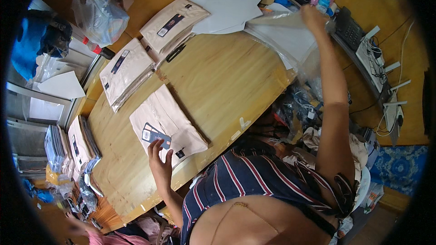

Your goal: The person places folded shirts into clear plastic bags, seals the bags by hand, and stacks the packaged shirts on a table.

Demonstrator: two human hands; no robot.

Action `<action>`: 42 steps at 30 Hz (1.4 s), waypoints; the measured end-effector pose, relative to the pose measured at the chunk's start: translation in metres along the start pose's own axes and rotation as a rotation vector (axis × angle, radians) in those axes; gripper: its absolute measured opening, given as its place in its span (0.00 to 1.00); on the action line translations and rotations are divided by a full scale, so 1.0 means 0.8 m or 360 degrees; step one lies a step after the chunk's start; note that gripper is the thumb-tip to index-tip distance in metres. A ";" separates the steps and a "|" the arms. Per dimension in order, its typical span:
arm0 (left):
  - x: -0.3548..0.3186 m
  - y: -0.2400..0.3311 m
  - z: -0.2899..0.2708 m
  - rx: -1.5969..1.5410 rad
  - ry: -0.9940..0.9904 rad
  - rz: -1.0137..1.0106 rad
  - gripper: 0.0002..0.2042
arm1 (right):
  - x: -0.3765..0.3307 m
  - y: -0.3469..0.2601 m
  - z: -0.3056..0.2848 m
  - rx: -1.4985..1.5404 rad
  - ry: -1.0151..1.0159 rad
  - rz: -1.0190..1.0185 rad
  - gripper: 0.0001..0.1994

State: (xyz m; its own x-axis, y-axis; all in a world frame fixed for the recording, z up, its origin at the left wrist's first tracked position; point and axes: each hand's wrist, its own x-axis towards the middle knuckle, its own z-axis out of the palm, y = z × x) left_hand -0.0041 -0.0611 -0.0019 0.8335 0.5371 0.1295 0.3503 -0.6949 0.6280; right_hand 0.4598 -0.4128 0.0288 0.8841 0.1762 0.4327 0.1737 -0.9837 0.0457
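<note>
A folded pale pink garment (170, 113) lies on the wooden table in front of me. A dark hang tag (156, 135) rests on it, and a small dark label sits near its corner. My left hand (161, 165) is over the garment's near edge, its fingertips at the tag, thumb and fingers apart. Reaching far right, my right hand (313, 18) has its fingers closed at the upper edge of a clear plastic bag (293, 31). That bag lies on a pile of similar clear bags and white sheets; the fingertips are partly hidden.
Stacks of bagged pale pink garments (127, 72) stand at the far left, beside a black pen-like object (175, 53). White sheets (227, 9) lie at the back. A telephone (349, 27) and routers with cables (372, 59) line the right. At lower left, another person's hand (77, 224) shows.
</note>
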 end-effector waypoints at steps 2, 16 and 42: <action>0.000 0.004 0.001 -0.0070 -0.0026 -0.0059 0.17 | 0.000 0.001 -0.079 0.0168 0.0375 -0.0004 0.10; 0.088 0.028 0.147 0.0548 -0.0203 0.0670 0.19 | -0.341 -0.311 -0.042 0.0897 -0.1046 -0.0964 0.10; 0.156 0.067 0.275 0.0502 -0.0647 0.1465 0.28 | -0.242 -0.150 0.054 0.1393 -0.0762 -0.1053 0.05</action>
State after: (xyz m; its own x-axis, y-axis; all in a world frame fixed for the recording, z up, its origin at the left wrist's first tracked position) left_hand 0.2127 -0.1367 -0.1209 0.8944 -0.4210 0.1512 -0.4438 -0.8773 0.1826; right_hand 0.2863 -0.3274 -0.0994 0.5513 0.8171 0.1686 0.7281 -0.3726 -0.5754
